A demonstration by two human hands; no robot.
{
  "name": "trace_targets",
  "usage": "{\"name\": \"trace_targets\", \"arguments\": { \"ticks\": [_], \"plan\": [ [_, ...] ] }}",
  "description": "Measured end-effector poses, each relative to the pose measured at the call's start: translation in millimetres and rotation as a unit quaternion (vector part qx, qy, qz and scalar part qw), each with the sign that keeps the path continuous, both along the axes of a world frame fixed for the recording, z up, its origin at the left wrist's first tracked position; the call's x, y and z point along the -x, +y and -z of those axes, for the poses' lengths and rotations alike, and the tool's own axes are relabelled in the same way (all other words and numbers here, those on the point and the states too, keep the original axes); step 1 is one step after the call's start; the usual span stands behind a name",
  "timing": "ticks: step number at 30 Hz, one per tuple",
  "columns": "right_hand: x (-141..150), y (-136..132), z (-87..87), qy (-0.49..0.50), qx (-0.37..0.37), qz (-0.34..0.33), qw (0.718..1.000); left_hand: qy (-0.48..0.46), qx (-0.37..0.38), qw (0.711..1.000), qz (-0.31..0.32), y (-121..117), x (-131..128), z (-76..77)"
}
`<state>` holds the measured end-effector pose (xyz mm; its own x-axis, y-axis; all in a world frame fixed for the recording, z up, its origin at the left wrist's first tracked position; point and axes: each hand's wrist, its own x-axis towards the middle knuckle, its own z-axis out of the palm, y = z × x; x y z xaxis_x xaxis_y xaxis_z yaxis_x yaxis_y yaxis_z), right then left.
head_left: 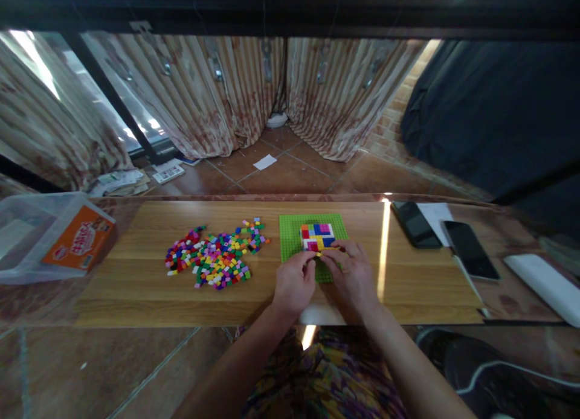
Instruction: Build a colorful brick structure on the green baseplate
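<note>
A green baseplate [290,226] lies on the wooden board, with a block of multicoloured toy bricks [317,233] built up on it. At the near edge of that block, my left hand [294,284] is closed in a pinch on a small yellow brick [318,254]. My right hand [354,275] reaches the same yellow brick from the other side, its fingers bent over the near right of the baseplate. Fingers hide part of the build. To the left, a pile of loose small bricks [222,256] in many colours is spread out.
A clear plastic box [31,238] with an orange label stands at the far left. Right of the baseplate lie two dark phones [415,224], white paper [435,217] and a white oblong object [544,286]. Curtains [217,99] hang beyond the wooden board [149,301].
</note>
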<state>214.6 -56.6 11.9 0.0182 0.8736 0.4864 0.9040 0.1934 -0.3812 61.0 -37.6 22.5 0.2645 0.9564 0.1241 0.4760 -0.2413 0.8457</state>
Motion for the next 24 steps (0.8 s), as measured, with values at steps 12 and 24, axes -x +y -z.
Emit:
{"name": "trace_targets", "arguments": {
  "ticks": [12,24],
  "plan": [
    [-8,13,-2.1,0.002,0.026,-0.055,0.998,0.014,-0.003,1.0,-0.01,-3,4,10.5],
    [-5,20,-1.9,0.068,0.029,-0.032,0.997,0.016,0.003,1.0,-0.017,-6,6,13.4]
  ]
}}
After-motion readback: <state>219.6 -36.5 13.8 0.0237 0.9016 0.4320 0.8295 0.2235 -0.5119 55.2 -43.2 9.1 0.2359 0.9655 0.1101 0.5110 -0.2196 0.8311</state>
